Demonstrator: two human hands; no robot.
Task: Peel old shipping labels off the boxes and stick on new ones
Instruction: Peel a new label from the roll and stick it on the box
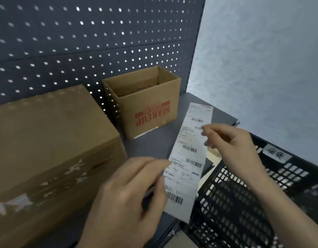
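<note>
While two boxes stand behind, left hand and right hand pinch one label strip.

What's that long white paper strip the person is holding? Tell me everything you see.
The label strip is long, narrow white paper with several barcodes and small print, blurred beyond reading. It hangs tilted above the dark shelf, its far end near the open box. The left hand pinches its lower left edge; the right hand holds its right edge.
</note>
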